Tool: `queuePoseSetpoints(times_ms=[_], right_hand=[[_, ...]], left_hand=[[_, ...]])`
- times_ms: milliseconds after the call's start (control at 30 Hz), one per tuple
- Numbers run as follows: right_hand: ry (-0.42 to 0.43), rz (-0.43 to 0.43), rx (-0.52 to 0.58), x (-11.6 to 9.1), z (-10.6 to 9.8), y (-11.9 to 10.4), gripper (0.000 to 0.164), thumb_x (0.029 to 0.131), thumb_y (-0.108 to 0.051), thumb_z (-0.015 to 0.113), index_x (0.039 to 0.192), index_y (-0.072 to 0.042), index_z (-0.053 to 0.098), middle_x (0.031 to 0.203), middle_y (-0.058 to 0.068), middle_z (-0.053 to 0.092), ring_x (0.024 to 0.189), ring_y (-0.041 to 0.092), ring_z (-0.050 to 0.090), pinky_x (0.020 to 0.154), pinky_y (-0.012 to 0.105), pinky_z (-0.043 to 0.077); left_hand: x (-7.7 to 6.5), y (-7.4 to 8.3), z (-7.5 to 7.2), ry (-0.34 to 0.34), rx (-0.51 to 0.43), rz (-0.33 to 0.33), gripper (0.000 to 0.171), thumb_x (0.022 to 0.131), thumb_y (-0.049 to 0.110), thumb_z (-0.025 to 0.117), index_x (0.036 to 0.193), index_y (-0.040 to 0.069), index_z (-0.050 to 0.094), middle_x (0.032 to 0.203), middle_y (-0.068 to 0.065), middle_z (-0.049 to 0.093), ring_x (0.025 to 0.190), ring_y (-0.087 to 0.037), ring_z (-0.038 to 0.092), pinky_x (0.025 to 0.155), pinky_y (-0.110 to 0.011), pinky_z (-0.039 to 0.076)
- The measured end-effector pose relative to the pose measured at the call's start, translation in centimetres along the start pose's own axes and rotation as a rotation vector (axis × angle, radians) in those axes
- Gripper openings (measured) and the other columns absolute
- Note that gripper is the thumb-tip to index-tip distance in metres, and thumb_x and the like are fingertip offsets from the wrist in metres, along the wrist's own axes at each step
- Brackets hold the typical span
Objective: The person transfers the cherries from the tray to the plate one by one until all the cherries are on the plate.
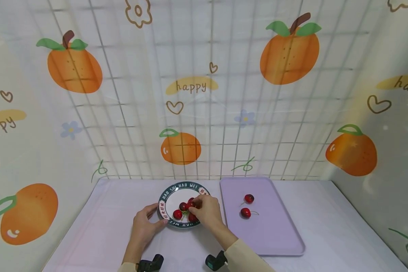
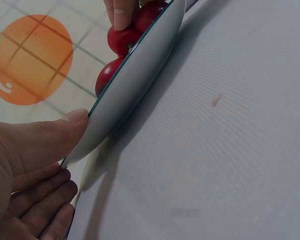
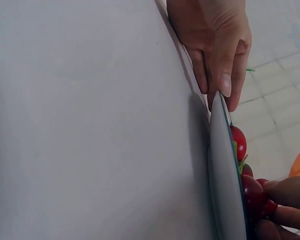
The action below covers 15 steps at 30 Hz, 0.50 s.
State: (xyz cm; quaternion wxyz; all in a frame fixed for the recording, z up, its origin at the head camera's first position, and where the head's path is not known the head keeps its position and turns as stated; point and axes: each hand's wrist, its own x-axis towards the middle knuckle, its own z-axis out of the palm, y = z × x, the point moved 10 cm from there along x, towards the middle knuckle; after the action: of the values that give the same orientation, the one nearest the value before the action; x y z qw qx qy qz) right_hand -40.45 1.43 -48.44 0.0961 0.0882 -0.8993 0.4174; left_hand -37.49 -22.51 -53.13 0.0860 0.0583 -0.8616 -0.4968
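Note:
A round white plate (image 1: 187, 185) with a dark green lettered rim stands on the table, holding several red cherries (image 1: 177, 214) with green stems. At its left side my left hand (image 1: 145, 225) grips the rim, thumb toward the near edge and fingers along the far side. My right hand (image 1: 208, 212) reaches over the plate's right part and pinches a cherry (image 1: 190, 204) among the others. In the right wrist view, its fingertips (image 3: 280, 192) press on that dark red fruit. The left wrist view shows the thumb (image 2: 76, 117) right at the plate's edge.
Right of the plate lies a light purple tray (image 1: 268, 234) with two cherries on it, one (image 1: 249, 198) behind the other (image 1: 245, 213). A white table (image 1: 105, 211) carries both. Behind stands a grid backdrop (image 1: 210, 124) printed with oranges, with pale side walls.

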Motion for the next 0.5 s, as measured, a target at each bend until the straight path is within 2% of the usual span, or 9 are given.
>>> queuePoseSetpoints(times_ms=[233, 500], right_hand=[[0.008, -0.004, 0.009, -0.07, -0.22, -0.06, 0.022, 0.084, -0.01, 0.089, 0.102, -0.001, 0.08, 0.098, 0.011, 0.078, 0.09, 0.023, 0.068, 0.078, 0.036, 0.065], [0.014, 0.011, 0.018, -0.19, -0.26, 0.05, 0.02, 0.084, -0.01, 0.089, 0.101, -0.003, 0.08, 0.096, 0.009, 0.078, 0.088, 0.021, 0.066, 0.075, 0.031, 0.064]], left_hand=[[-0.06, 0.04, 0.0, -0.002, -0.001, 0.0, 0.073, 0.075, 0.013, 0.094, 0.141, 0.003, 0.064, 0.146, -0.019, 0.061, 0.139, -0.042, 0.055, 0.12, -0.059, 0.04], [-0.06, 0.09, 0.03, -0.002, -0.004, 0.004, 0.072, 0.076, 0.011, 0.094, 0.14, 0.003, 0.064, 0.146, -0.02, 0.062, 0.138, -0.042, 0.055, 0.12, -0.058, 0.04]])
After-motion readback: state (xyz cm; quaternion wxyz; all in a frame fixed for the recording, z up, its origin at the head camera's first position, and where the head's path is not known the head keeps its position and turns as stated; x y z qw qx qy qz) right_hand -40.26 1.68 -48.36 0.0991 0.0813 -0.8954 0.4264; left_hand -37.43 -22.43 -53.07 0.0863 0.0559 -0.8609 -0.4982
